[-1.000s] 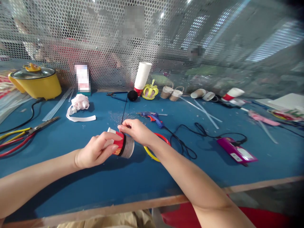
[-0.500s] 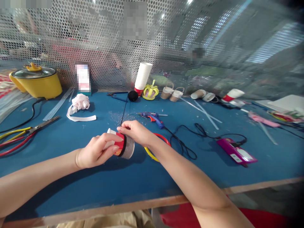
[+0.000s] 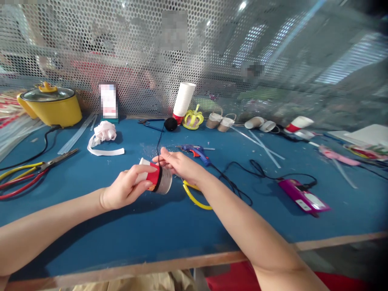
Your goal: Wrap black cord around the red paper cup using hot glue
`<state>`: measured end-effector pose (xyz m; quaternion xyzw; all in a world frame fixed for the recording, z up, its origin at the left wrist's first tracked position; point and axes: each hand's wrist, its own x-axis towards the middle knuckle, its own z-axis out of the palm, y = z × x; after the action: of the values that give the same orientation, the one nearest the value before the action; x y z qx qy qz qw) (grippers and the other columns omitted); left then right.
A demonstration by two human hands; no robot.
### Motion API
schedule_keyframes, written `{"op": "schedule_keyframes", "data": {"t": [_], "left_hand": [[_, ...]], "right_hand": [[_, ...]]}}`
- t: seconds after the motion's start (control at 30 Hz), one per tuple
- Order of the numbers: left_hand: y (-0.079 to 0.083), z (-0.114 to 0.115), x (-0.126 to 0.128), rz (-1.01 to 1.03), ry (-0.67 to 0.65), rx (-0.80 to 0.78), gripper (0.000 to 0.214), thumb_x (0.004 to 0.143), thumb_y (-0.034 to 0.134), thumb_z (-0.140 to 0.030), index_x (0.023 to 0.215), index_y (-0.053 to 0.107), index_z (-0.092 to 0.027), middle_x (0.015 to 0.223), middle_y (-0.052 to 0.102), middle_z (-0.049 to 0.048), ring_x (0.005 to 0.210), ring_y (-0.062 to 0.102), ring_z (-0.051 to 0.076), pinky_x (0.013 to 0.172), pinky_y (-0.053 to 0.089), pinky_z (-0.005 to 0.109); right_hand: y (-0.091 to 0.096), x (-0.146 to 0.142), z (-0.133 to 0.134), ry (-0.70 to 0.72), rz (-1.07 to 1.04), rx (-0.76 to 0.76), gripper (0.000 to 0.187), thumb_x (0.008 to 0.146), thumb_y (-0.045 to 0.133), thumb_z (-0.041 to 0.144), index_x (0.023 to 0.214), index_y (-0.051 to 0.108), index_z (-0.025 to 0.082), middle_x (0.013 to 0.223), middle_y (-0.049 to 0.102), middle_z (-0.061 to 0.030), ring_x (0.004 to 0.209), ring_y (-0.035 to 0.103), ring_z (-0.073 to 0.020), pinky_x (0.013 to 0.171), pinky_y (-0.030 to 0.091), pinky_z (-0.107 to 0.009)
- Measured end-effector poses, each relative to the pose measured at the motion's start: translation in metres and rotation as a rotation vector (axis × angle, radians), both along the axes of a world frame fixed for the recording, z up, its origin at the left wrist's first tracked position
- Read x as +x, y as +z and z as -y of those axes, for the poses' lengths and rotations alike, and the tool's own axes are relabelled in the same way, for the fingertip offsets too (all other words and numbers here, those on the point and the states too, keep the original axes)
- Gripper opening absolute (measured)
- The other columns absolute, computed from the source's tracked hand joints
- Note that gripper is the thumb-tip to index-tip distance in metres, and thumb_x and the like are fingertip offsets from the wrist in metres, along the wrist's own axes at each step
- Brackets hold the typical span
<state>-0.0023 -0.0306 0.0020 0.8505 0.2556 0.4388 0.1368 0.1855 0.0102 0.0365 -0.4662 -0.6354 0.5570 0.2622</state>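
My left hand (image 3: 125, 188) is closed around a red and white paper cup (image 3: 154, 174), which lies tilted on its side just above the table. Black yarn (image 3: 159, 184) is wound in a band around the cup near its far-right end. From there a strand runs up to a black yarn ball (image 3: 170, 124) at the back. Beside the cup, my right hand (image 3: 178, 163) has its thumb raised and its fingers loosely stretched out. The strand crosses in front of those fingertips, and they do not look clamped on it.
A blue glue gun (image 3: 195, 152) and yellow-handled scissors or pliers (image 3: 194, 198) lie near my right forearm. Large pliers (image 3: 45, 166) and white ribbon (image 3: 104, 135) are at left. Stacked cups (image 3: 184, 101), small baskets (image 3: 214, 119) and a yellow pot (image 3: 51, 107) stand behind. A purple power strip (image 3: 303, 197) is right.
My right hand has loosened from a pinch at the yarn near the cup, its thumb now lifted and fingers stretched behind the strand. The cup stays in my left hand; the view has shifted slightly.
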Motion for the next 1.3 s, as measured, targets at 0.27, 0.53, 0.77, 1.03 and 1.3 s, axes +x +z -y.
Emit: {"op": "schedule_keyframes", "data": {"t": [0.27,0.53,0.77,1.03,1.3], "left_hand": [[-0.011,-0.013,0.002,0.058,0.017,-0.408,0.038,0.086,0.044,-0.03,0.121,0.037,-0.016,0.1,0.06,0.0075,0.078,0.06,0.014,0.07,0.048,0.025],[-0.011,-0.014,0.008,0.119,-0.051,-0.758,0.039,0.088,0.038,-0.035,0.122,0.038,-0.016,0.06,0.047,-0.0057,0.051,0.043,0.008,0.049,0.039,0.018],[-0.01,-0.008,0.009,0.023,-0.16,-0.711,0.035,0.089,0.036,-0.032,0.12,0.041,-0.016,0.069,0.049,-0.0024,0.059,0.043,0.009,0.056,0.04,0.02],[-0.006,-0.003,0.013,-0.164,-0.014,-0.616,0.035,0.088,0.036,-0.032,0.115,0.046,-0.012,0.058,0.042,-0.0056,0.05,0.038,0.008,0.048,0.034,0.019],[0.003,-0.002,0.01,-0.206,0.111,-0.595,0.029,0.088,0.034,-0.034,0.105,0.048,-0.016,0.058,0.048,-0.0045,0.054,0.048,0.01,0.052,0.039,0.021]], "right_hand": [[-0.008,0.025,0.01,0.172,0.004,0.046,0.053,0.071,0.064,0.038,0.117,0.051,0.014,0.1,0.063,-0.0085,0.086,0.06,-0.0175,0.075,0.049,-0.032],[-0.02,0.023,0.022,0.132,0.264,0.365,0.062,0.068,0.067,0.041,0.123,0.048,0.017,0.128,0.048,-0.0143,0.11,0.051,-0.0266,0.09,0.042,-0.043],[-0.018,0.017,0.014,0.113,-0.042,0.225,0.061,0.086,0.026,0.057,0.127,0.042,0.015,0.126,0.051,-0.0138,0.116,0.047,-0.0209,0.099,0.035,-0.041],[-0.015,0.009,0.007,0.153,0.034,0.264,0.062,0.086,0.022,0.058,0.115,0.054,0.014,0.115,0.06,-0.0122,0.109,0.053,-0.0188,0.094,0.038,-0.036],[0.002,0.065,-0.028,-0.347,0.928,0.501,0.03,0.088,0.037,0.033,0.097,0.061,0.017,0.09,0.068,-0.0073,0.082,0.063,-0.0161,0.076,0.044,-0.026]]}}
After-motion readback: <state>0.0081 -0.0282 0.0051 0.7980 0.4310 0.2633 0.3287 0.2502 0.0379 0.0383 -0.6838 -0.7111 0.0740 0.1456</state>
